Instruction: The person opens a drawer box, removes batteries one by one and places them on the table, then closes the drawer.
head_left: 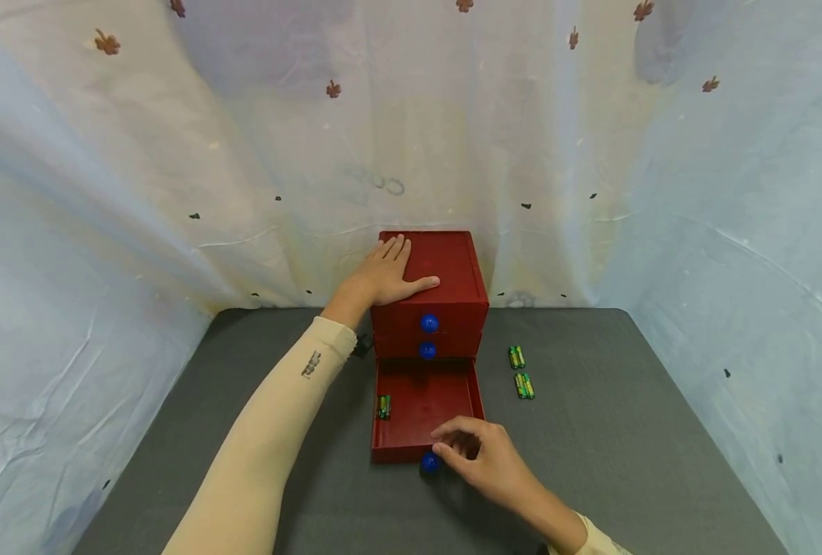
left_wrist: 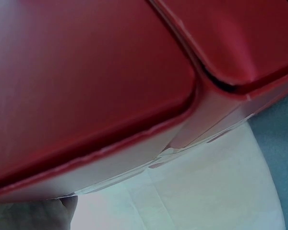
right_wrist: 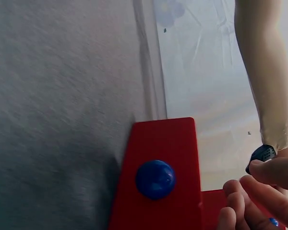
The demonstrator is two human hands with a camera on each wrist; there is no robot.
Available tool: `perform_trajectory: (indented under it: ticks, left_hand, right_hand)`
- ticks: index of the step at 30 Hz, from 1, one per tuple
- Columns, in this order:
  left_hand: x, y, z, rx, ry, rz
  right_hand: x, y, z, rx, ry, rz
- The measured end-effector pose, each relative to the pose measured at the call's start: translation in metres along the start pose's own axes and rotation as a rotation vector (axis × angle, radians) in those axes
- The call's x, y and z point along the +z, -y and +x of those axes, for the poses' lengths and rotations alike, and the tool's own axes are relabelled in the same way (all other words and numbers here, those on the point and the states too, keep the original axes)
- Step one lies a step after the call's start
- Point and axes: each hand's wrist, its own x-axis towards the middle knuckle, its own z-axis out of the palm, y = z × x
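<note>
A red drawer cabinet [head_left: 446,266] stands at the back of the table, and my left hand [head_left: 386,277] rests flat on its top with fingers spread. The bottom drawer [head_left: 432,401] is pulled out, with a pair of green batteries [head_left: 383,407] lying against its left wall. My right hand [head_left: 483,459] hovers at the drawer's front, beside its blue knob [head_left: 429,462]. Its fingers are loosely bent and hold nothing. In the right wrist view, the fingers [right_wrist: 237,203] are apart from the blue knob [right_wrist: 155,179]. The left wrist view shows only the cabinet's red surfaces [left_wrist: 86,81] and a sleeve.
Two pairs of green batteries [head_left: 517,357] [head_left: 524,385] lie on the grey table [head_left: 612,432] right of the cabinet. The two upper drawers, with blue knobs [head_left: 429,323], are closed. A pale patterned curtain [head_left: 300,154] hangs behind and at both sides.
</note>
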Motion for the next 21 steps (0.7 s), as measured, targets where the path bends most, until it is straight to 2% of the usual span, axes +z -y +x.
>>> perform_trajectory:
  ticks: [11, 21]
  left_hand:
    - [0.002, 0.0, 0.0, -0.004, -0.006, -0.01]
    - [0.0, -0.002, -0.002, -0.005, -0.011, -0.023]
  right_hand:
    - [0.001, 0.004, 0.037, -0.017, -0.034, -0.076]
    - [0.009, -0.001, 0.063, -0.018, -0.008, -0.119]
